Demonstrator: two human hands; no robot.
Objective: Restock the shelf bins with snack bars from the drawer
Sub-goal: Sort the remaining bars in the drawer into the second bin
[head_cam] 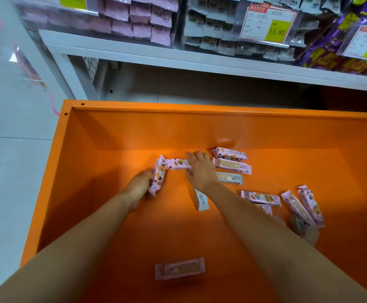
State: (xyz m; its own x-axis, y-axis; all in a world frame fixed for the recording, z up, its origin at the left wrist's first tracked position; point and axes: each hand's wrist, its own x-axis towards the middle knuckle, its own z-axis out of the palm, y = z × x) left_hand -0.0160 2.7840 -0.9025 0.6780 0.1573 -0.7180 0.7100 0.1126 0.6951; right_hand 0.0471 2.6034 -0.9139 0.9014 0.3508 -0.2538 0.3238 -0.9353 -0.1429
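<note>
Early: our left hand (138,189) grips one snack bar (157,176), right hand (200,169) touches second bar (178,164), grip unclear; most remain in drawer (134,132).

Bare drawer (117,215) floor left; scattered snack bars (261,197) crowd the right.

Pale tiled floor (7,171), left; wire mesh (91,64), upper left; price tag (267,22), yellow patch reading 15.80, over grey packets (208,25); purple packets (327,55), far right.
</note>
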